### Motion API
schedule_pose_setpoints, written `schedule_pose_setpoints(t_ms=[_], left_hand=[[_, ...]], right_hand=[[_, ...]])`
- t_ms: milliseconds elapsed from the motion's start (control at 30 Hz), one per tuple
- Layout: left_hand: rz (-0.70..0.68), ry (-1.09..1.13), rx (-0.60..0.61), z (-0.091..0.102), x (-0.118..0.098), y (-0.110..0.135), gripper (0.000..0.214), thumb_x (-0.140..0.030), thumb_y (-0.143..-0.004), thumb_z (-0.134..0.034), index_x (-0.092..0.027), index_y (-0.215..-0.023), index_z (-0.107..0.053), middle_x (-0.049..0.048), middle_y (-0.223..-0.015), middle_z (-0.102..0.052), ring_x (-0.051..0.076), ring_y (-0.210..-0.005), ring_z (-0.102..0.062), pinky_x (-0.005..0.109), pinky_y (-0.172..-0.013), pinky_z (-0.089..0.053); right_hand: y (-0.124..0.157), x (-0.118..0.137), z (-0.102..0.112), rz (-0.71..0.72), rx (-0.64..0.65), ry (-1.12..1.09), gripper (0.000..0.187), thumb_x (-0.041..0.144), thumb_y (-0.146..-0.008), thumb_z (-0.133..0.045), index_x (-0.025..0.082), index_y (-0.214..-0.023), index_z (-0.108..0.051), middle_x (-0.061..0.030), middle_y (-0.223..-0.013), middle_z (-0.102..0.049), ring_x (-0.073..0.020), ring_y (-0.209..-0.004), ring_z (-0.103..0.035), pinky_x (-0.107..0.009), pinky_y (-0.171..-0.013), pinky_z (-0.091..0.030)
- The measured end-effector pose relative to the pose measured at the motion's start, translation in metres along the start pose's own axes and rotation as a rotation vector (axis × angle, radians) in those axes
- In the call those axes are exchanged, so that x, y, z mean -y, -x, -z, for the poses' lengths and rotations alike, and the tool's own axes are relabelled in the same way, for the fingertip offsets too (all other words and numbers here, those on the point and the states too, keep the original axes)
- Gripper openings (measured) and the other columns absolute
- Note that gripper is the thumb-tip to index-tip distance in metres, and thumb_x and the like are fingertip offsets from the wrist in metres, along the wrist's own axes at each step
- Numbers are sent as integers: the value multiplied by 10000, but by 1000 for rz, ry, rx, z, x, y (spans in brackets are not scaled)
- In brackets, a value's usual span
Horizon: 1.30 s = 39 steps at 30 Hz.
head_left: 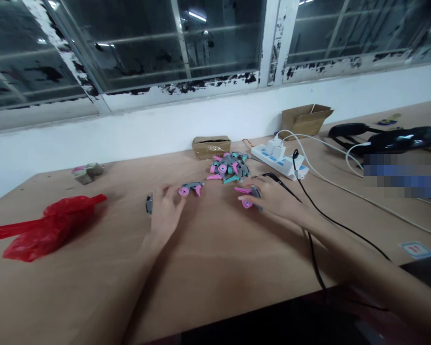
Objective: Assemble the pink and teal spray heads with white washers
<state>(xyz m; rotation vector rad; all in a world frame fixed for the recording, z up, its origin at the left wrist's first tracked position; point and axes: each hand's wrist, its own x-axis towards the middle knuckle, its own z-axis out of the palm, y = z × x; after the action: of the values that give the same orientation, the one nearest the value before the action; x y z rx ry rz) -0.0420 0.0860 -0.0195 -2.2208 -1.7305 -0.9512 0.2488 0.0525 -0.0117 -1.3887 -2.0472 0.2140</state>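
Note:
My left hand (166, 213) is on the table with thumb and fingers closed around the near end of a small grey plastic piece (193, 186) with a pink lever and round pink knob. Another dark grey piece (149, 204) shows just left of that hand, partly hidden by it. To the right, my right hand (275, 197) grips a similar pink-and-grey piece (254, 195) between its fingers and thumb. Behind and between the hands lies a heap of such pieces (232, 166), grey with pink or teal parts.
A red plastic bag (53, 229) and small greyish blocks (88, 173) lie at left. Cardboard boxes (211, 147) stand by the wall. A white power strip (280, 160), a dark phone (278, 179) and cables are beyond my right hand. A black strapped object (391, 140) lies far right.

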Motion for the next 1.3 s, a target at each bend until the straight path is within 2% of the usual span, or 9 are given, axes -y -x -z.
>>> schedule_pose_setpoints(t_ms=[133,300,467,600,767,933,1067,1200,1300], left_hand=[[-70,38,75,-18,-21,4,474,-444,-858,-467,-155,-1231,-505,193,-1321,-397,332,-1248,-360,503,-998,-329],[0,29,165,-42,-29,-10,593,-507,-867,-399,-108,-1305,-428,238,-1381,-332,398,-1311,-247,572,-997,-285],[-97,52,204,-63,-47,-16,523,-479,-890,-368,-128,-1259,-487,208,-1361,-393,345,-1298,-316,510,-1009,-327],[-141,83,194,-70,-64,-13,538,-480,-891,-366,-127,-1286,-457,215,-1404,-326,349,-1321,-272,513,-1019,-317],[-124,133,89,-65,-65,-10,542,-457,-890,-392,-106,-1303,-419,246,-1406,-280,368,-1319,-253,550,-1004,-316],[-179,204,-12,-48,-62,4,425,-384,-888,-439,-161,-1251,-446,198,-1308,-393,320,-1238,-367,535,-963,-370],[-205,257,19,-30,-61,24,346,-312,-881,-467,-170,-1197,-456,158,-1239,-425,286,-1168,-423,502,-960,-389],[-198,322,31,-16,-59,39,276,-263,-869,-482,-187,-1135,-473,120,-1157,-461,254,-1109,-474,469,-954,-409],[-160,379,32,-11,-59,44,260,-238,-864,-482,-200,-1121,-470,101,-1133,-481,235,-1091,-497,449,-954,-420]], right_hand=[[15,3,-26,95,77,176,672,561,-822,-485,130,-1333,-411,-164,-1341,-461,-299,-1280,-367,-464,-1037,-314],[7,9,-57,66,98,306,749,626,-849,-336,84,-1365,-363,-201,-1425,-332,-329,-1347,-230,-502,-1078,-209],[-10,9,-55,17,1,170,693,603,-866,-335,98,-1339,-365,-188,-1350,-443,-288,-1294,-347,-464,-1034,-294],[-30,0,-36,-288,-39,89,542,519,-899,-360,125,-1269,-403,-135,-1236,-548,-212,-1143,-515,-325,-915,-420],[-75,-20,-21,-528,39,201,485,511,-841,-478,103,-1085,-569,-175,-1075,-632,-290,-1024,-593,-375,-823,-453],[-101,-20,-27,-635,131,248,495,581,-725,-598,136,-937,-654,-172,-1044,-648,-310,-1009,-603,-371,-790,-463],[-103,-15,-33,-664,166,222,440,507,-741,-635,124,-957,-648,-162,-1063,-630,-300,-1022,-591,-381,-807,-466],[-103,-18,-33,-673,173,171,325,346,-866,-547,147,-1124,-547,-91,-1139,-568,-211,-983,-579,-406,-817,-487],[-105,-19,-30,-644,150,110,314,308,-886,-524,156,-1160,-517,-79,-1151,-551,-198,-965,-577,-401,-802,-498]])
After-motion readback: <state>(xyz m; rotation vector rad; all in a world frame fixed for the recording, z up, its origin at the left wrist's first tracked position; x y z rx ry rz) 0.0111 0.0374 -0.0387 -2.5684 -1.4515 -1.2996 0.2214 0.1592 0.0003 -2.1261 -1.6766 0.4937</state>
